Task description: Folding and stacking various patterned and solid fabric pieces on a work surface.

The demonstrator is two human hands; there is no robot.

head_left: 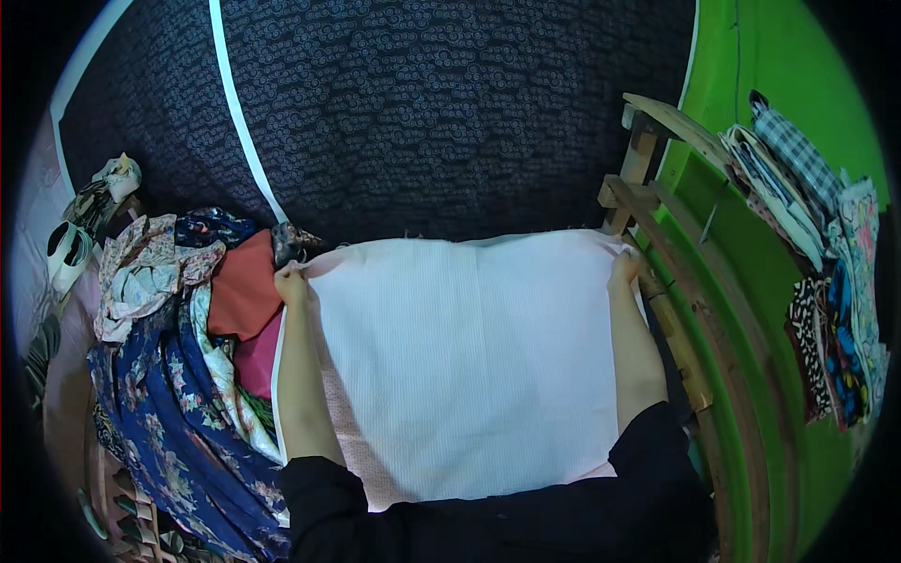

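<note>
A large white cloth (450, 366) with fine ribbing is stretched between my two hands. My left hand (291, 283) is closed on its far left corner, and my right hand (624, 266) pinches the far right corner. Both arms reach forward, with dark sleeves pushed up toward the elbows. The cloth's far edge runs nearly straight from hand to hand, with a slight sag and loose threads. Its near edge passes under my dark clothing. A faintly patterned pinkish surface (352, 441) shows at the cloth's lower left.
Piled garments lie at the left: an orange-red cloth (246, 286) close to my left hand, a navy floral cloth (169, 403) and a pale floral one (150, 263). Wooden rails (713, 328) run along the green wall (751, 281) at right. Folded cloths (798, 159) hang there. A dark patterned curtain (450, 113) stands behind.
</note>
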